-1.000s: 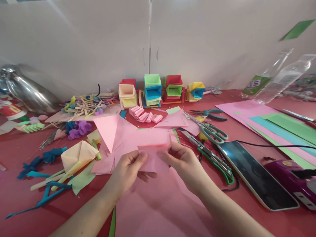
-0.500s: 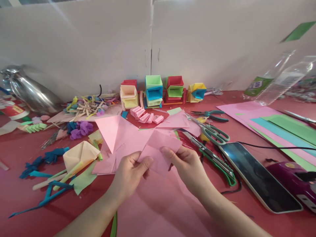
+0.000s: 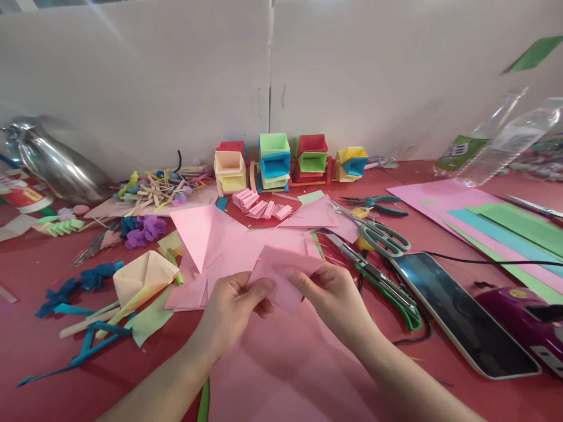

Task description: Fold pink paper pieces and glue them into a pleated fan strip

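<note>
One folded piece of pink paper [image 3: 281, 262] is held up over a large pink sheet [image 3: 281, 375] toward the near edge of the red bench [image 3: 48, 404]; the left hand [image 3: 235, 308] pinches its left side between thumb and fingers, and the right hand [image 3: 334, 296] grips its right side likewise; a craft knife [image 3: 373, 279] lies just right of the right hand, with scissors [image 3: 361, 224] and a phone [image 3: 461, 316] beside it; coloured paper boxes [image 3: 273, 165] line the far edge; a steel jug [image 3: 65, 167] sits toward the far left corner.
</note>
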Demonstrator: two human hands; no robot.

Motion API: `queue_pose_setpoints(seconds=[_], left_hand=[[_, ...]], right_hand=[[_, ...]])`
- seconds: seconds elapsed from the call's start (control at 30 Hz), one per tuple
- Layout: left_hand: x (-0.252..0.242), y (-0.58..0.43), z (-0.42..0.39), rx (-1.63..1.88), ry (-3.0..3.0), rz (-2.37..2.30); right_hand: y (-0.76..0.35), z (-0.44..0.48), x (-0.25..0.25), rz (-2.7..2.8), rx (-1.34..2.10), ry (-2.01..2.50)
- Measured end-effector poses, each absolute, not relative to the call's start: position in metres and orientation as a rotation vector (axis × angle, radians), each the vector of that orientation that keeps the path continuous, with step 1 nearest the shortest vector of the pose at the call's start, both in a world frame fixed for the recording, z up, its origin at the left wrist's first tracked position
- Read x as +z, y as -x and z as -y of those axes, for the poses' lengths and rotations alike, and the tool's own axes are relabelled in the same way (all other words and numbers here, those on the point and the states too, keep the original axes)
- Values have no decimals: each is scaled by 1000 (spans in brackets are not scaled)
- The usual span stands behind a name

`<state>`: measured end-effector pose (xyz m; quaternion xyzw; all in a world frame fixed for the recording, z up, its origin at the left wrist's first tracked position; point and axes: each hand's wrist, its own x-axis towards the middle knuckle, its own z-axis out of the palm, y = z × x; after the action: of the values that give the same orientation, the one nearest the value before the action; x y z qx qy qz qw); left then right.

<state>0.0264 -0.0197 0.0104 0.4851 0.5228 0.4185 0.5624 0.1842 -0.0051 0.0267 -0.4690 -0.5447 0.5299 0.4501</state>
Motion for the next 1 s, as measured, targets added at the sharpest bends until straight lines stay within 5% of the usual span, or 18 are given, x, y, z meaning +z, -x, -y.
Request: queue_pose_setpoints(seconds=[1.0], left_hand=[[12, -21, 18, 797, -1186, -1085]], right_hand=[[-197, -3, 19, 1280, 1371, 1204]])
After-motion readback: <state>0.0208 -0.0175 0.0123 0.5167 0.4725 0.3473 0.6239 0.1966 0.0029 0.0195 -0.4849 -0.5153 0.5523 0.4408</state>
